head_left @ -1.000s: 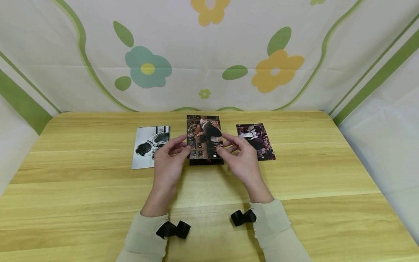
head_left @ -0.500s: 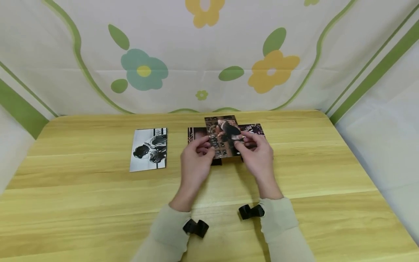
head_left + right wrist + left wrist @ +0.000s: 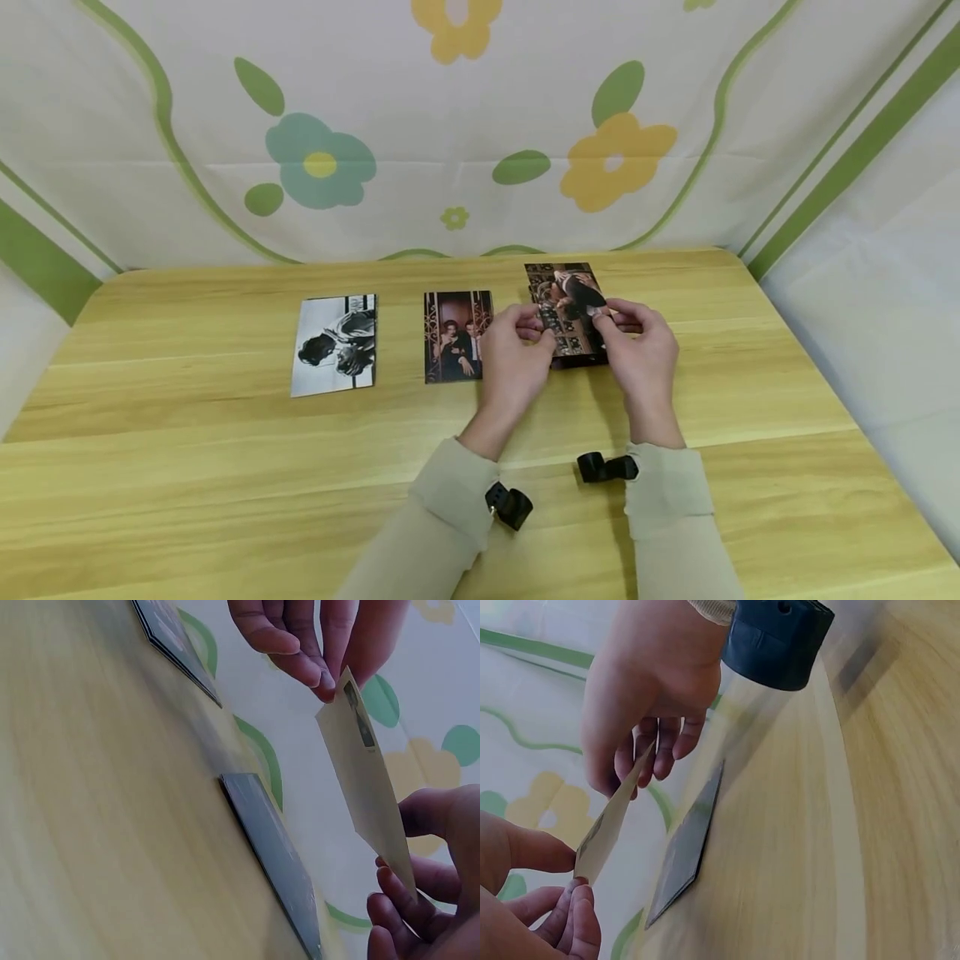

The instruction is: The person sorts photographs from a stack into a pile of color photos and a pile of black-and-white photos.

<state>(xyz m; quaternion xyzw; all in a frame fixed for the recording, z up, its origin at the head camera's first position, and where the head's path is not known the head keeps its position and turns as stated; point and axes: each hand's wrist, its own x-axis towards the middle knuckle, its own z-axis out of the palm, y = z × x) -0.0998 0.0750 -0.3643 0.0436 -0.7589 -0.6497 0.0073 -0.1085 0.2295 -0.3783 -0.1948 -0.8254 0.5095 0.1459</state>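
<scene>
Both hands hold one photo card point(image 3: 576, 304) with a brown, warm-toned picture, raised above another photo card point(image 3: 579, 362) at the right of the row. My left hand point(image 3: 516, 358) pinches its left edge between thumb and fingers. The right hand point(image 3: 645, 354) grips the opposite edge the same way. In the right wrist view the held card point(image 3: 360, 772) turns its pale back, with a small printed picture, to the camera. A gap separates it from the dark card point(image 3: 690, 847) lying on the table in the left wrist view.
On the wooden table point(image 3: 262, 467), a black-and-white photo card point(image 3: 337, 346) lies at the left, and a dark photo card of two people point(image 3: 453, 337) lies in the middle. Behind the table hangs a flowered cloth point(image 3: 420, 183). Black wrist devices point(image 3: 510, 506) sit at both cuffs.
Both hands have carried the held card from above the middle card rightward to above the right-hand card. The middle card is now uncovered. The black-and-white card still lies on the table.
</scene>
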